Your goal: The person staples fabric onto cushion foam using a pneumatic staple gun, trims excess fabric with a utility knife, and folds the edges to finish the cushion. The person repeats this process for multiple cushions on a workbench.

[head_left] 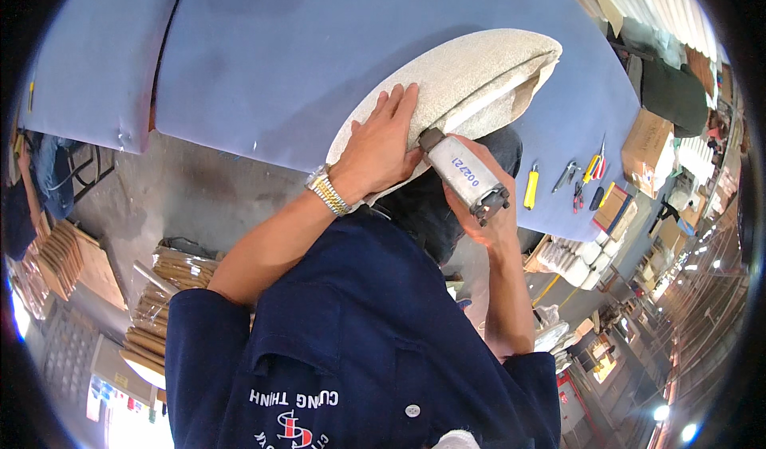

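Note:
A curved upholstered panel [443, 72] in cream textured fabric lies tilted over the near edge of the blue-covered table. Its open side faces right, with a fold of fabric and a pale inner strip showing. My left hand [381, 142] rests on the panel with fingers stretched flat over the fabric and the thumb toward its lower edge. In my right hand is a grey staple gun [467, 170], whose dark nose touches or nearly touches the panel's edge beside my left thumb. My right hand [491, 221] wraps the gun's handle, partly hidden beneath its body.
On the right of the blue table [263, 66] lie a yellow-handled tool [531, 187], pliers [578, 197] and other hand tools. A cardboard box [646, 147] stands beyond them. Stacked wrapped panels [155, 313] are at the lower left. Another person's arm [30, 181] shows far left.

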`<state>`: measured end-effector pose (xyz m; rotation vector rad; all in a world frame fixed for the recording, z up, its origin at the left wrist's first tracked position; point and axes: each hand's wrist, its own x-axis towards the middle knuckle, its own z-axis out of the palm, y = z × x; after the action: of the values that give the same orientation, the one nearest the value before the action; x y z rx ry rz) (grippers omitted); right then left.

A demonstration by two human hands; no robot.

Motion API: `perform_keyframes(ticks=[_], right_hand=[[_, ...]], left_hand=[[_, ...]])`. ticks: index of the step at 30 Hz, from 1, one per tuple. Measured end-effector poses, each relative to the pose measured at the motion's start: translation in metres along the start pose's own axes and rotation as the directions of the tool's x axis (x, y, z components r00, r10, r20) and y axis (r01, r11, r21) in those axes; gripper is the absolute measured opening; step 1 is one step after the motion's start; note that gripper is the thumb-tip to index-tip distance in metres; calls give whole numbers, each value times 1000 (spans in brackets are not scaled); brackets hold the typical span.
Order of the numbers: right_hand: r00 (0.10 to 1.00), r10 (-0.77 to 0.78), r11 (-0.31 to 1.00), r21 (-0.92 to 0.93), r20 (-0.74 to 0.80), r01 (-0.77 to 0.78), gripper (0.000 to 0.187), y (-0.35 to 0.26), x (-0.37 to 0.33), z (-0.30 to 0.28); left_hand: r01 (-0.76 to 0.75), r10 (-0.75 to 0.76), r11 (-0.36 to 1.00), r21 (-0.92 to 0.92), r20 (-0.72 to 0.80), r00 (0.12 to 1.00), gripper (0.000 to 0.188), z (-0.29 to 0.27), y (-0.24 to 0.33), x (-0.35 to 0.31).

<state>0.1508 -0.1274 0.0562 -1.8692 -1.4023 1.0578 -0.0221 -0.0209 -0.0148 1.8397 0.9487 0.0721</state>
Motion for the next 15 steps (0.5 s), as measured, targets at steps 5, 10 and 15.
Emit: perform_keyframes(ticks=[5, 10, 15], right_hand=[[1000, 25, 999, 46, -13, -24, 62, 5, -3, 3], [1000, 24, 1000, 5, -15, -24, 62, 4, -10, 4], [998, 42, 999, -13, 38, -41, 63, 0, -13, 3]], left_hand=[[-24, 25, 998, -63, 8, 1000, 93, 4, -8, 4], [-24, 26, 998, -57, 19, 999, 93, 2, -9, 2], [-9, 11, 998, -61, 20, 1000, 94, 6, -11, 2]])
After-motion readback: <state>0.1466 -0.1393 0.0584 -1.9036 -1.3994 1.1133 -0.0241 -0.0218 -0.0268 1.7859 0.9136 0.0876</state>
